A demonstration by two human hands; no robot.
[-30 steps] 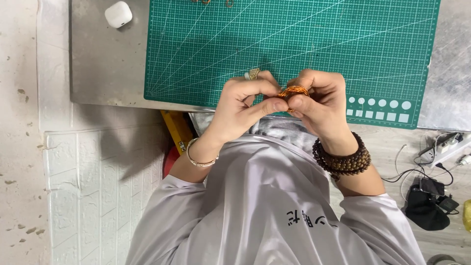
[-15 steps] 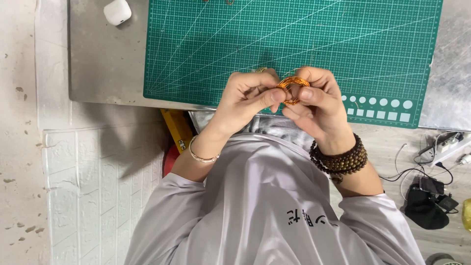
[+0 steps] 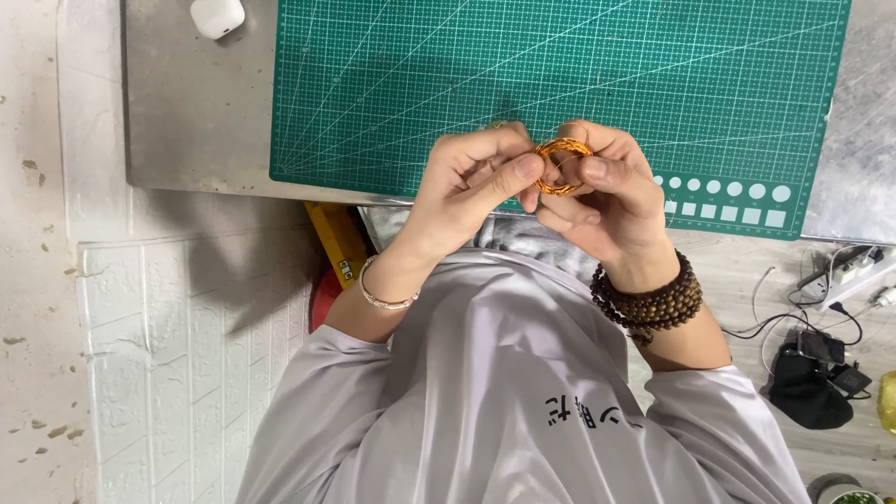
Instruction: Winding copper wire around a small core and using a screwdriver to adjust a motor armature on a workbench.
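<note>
Sleeves of a pale grey shirt (image 3: 504,392) fill the near view, with a thin bangle on the left wrist and dark wooden beads (image 3: 649,299) wound round the right. Just past them, the left hand (image 3: 467,191) and right hand (image 3: 611,191) are both closed, pinching a small coil of orange wire (image 3: 563,165) above the near edge of the green cutting mat (image 3: 560,65). The coil looks light, springy and easily bent, best held by its rim. A white case (image 3: 217,16) sits at the desk's far left.

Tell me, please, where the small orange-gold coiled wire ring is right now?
In the head view, the orange-gold coiled wire ring is pinched between the left hand and right hand, above the near edge of the green cutting mat.
</note>
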